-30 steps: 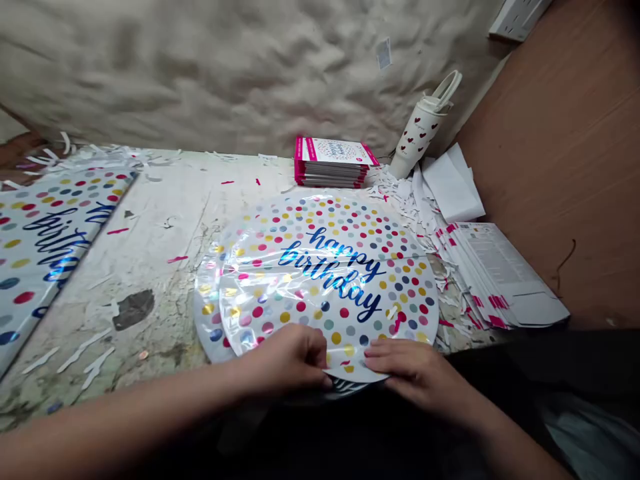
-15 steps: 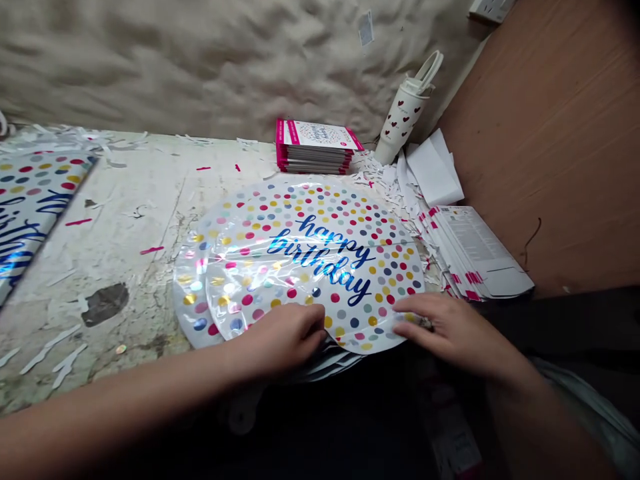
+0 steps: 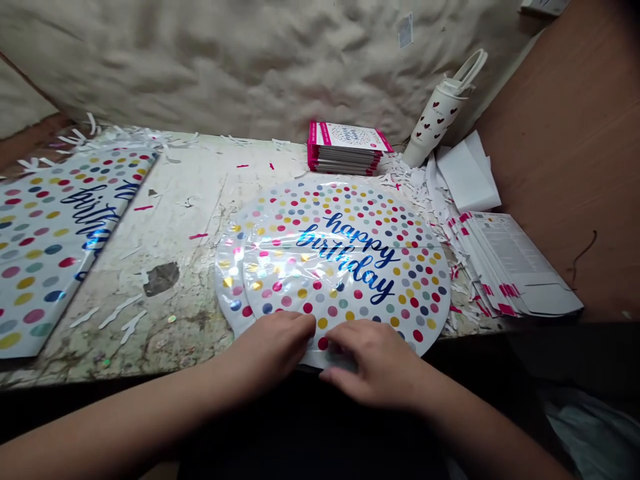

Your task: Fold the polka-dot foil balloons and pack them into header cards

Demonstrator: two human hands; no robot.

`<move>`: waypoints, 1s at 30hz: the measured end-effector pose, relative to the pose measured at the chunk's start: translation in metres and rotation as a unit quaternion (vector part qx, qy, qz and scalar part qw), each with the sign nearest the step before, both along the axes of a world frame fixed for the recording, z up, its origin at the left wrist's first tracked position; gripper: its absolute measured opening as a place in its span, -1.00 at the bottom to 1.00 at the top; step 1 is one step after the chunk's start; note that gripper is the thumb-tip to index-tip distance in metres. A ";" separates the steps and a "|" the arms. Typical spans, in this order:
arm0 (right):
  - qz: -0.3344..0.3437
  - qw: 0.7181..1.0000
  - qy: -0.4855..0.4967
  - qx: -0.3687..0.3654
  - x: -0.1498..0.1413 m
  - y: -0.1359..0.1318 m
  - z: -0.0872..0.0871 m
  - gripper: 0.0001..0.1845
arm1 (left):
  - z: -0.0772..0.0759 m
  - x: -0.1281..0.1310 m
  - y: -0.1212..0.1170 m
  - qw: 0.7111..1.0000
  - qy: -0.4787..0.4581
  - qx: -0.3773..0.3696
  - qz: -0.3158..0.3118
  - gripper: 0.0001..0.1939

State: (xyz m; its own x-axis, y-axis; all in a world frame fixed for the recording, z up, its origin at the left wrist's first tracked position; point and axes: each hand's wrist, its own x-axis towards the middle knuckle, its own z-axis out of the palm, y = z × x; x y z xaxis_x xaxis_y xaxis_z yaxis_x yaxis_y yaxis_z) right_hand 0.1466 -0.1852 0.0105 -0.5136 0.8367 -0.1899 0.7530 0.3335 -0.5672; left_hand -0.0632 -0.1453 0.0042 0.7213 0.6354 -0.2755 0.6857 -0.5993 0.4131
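Observation:
A stack of round foil balloons (image 3: 345,260) printed with coloured dots and "happy birthday" in blue lies flat on the worn white table (image 3: 185,220). My left hand (image 3: 273,347) rests on the near edge of the top balloon, fingers curled and pressing it. My right hand (image 3: 375,363) lies beside it on the same near edge, fingers bent over the foil. Both hands touch the top balloon, and the two hands almost meet.
A stack of pink-edged cards (image 3: 345,147) sits behind the balloons, with a heart-printed bottle (image 3: 437,113) to its right. Fanned white card sleeves (image 3: 515,267) lie at right by a brown board (image 3: 565,147). A dotted foil sheet (image 3: 45,233) covers the left. Paper shreds litter the table.
My right hand has slid left along the balloon's near edge, from its right side to beside my left hand. The view shifted.

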 end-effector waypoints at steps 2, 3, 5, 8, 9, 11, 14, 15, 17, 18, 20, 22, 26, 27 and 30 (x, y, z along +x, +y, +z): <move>0.056 0.997 -0.031 0.043 -0.010 -0.003 -0.006 -0.65 | 0.003 0.004 0.000 1.000 -0.015 0.004 0.007 -0.86; 0.072 0.994 -0.050 0.071 -0.013 -0.005 -0.011 -0.70 | 0.004 0.005 -0.001 1.000 -0.025 0.003 -0.004 -0.88; 0.087 0.987 -0.078 0.111 -0.016 -0.009 -0.020 -0.86 | 0.002 0.007 -0.007 0.998 -0.037 0.012 -0.051 -0.90; 0.041 0.993 -0.037 0.101 -0.011 -0.010 -0.030 -0.86 | -0.006 0.008 -0.015 0.994 -0.031 0.044 -0.100 -0.84; 0.012 0.997 0.005 0.075 -0.009 -0.009 -0.032 -0.87 | -0.008 0.009 -0.015 0.994 -0.031 0.045 -0.090 -0.82; -0.051 0.994 0.101 0.011 -0.006 -0.003 -0.034 -0.91 | -0.010 0.009 -0.010 0.998 -0.043 0.008 -0.045 -0.78; -0.128 0.969 0.201 -0.065 -0.003 0.008 -0.033 -0.87 | -0.004 0.009 0.007 0.995 -0.066 -0.066 0.035 -0.86; -0.145 0.960 0.220 -0.089 -0.002 0.011 -0.033 -0.85 | 0.000 0.010 0.013 0.992 -0.072 -0.087 0.053 -0.88; -0.153 0.945 0.248 -0.146 -0.001 0.017 -0.030 -0.83 | 0.008 0.013 0.022 0.986 -0.077 -0.125 0.074 -0.85; -0.148 0.941 0.254 -0.166 -0.001 0.019 -0.029 -0.84 | 0.012 0.015 0.025 0.984 -0.073 -0.142 0.075 -0.81; -0.131 0.945 0.250 -0.166 -0.001 0.021 -0.026 -0.88 | 0.019 0.018 0.025 0.985 -0.058 -0.144 0.071 -0.77; -0.127 0.953 0.246 -0.124 -0.001 0.020 -0.024 -0.89 | 0.023 0.013 0.022 0.994 -0.040 -0.086 0.050 -0.78; -0.168 0.937 0.296 -0.075 0.003 0.014 -0.027 -0.87 | 0.037 -0.028 0.019 0.991 -0.005 0.124 0.057 -0.67; -0.179 0.931 0.309 -0.074 0.005 0.013 -0.029 -0.86 | 0.043 -0.042 0.021 0.979 0.004 0.180 0.091 -0.65; -0.185 0.929 0.315 -0.050 0.006 0.008 -0.030 -0.87 | 0.056 -0.067 0.033 0.945 -0.030 0.297 0.133 -0.34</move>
